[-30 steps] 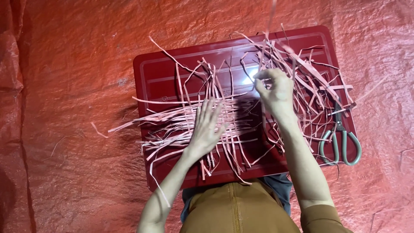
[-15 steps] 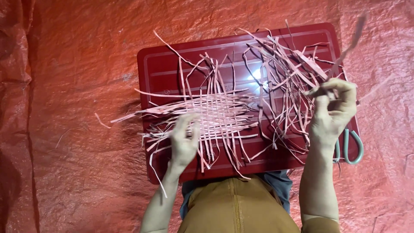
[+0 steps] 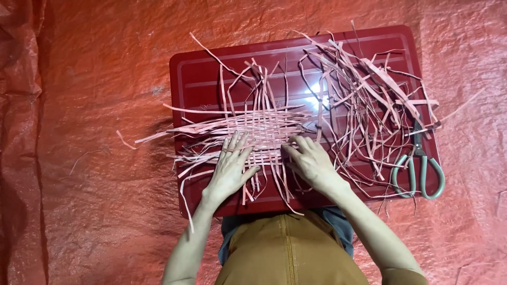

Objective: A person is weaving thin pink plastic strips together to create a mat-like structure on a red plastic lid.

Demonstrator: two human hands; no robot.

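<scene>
A woven patch of thin pink strips lies on a dark red board. My left hand lies flat on the patch's near left part, fingers spread. My right hand rests at the patch's near right edge, fingertips touching the strips; whether it pinches one cannot be told. A loose pile of pink strips covers the board's right half.
Grey-handled scissors lie at the board's right edge, blades under the loose strips. A red tarp covers the floor all around. A few stray strips lie left of the board. My tan-clothed lap is at the bottom.
My right hand, raised at the right with a strip half a second ago, has come down to the woven patch's right edge. My left hand has flattened on the weave.
</scene>
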